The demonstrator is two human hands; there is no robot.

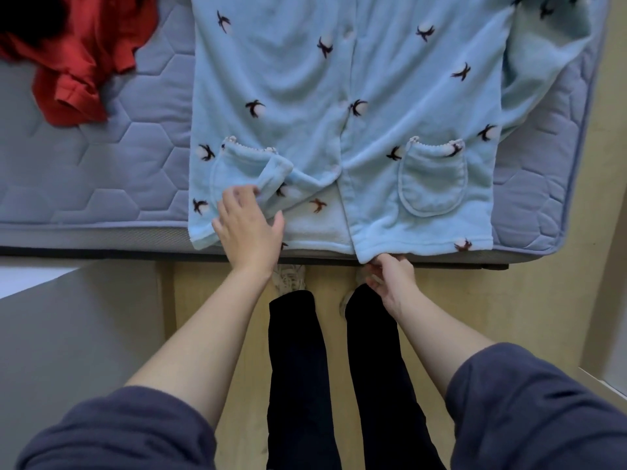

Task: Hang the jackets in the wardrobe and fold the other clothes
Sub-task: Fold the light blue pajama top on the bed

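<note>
Looking down from my head, the blue fleece top point(305, 79) with its dark bird print lies spread front-up on the quilted mattress point(101, 164). Its hem reaches the mattress edge nearest me.

It has two patch pockets. The right pocket point(432, 181) lies flat with its frilled mouth closed, and I cannot tell whether anything is in it. The left pocket point(237, 164) is partly covered by a turned-up flap point(274, 174) of the front panel, which shows the paler inside of the fabric below it.

My left hand point(249, 228) rests on the top just beside that flap. Its fingers are spread and loose, gripping nothing, with the fingertips at the flap's edge. My right hand point(390, 276) is below the mattress edge, with finger and thumb pinching the bottom corner of the other front panel at the centre opening.

A crumpled red garment point(78, 62) lies on the mattress to the far left, well apart from the top. The top's sleeve point(543, 79) on my right is bent back near the mattress side.

Below are my black trousers point(298, 368), pale shoes point(288, 278) and the wooden floor point(543, 317). My right hand hides part of one shoe.
</note>
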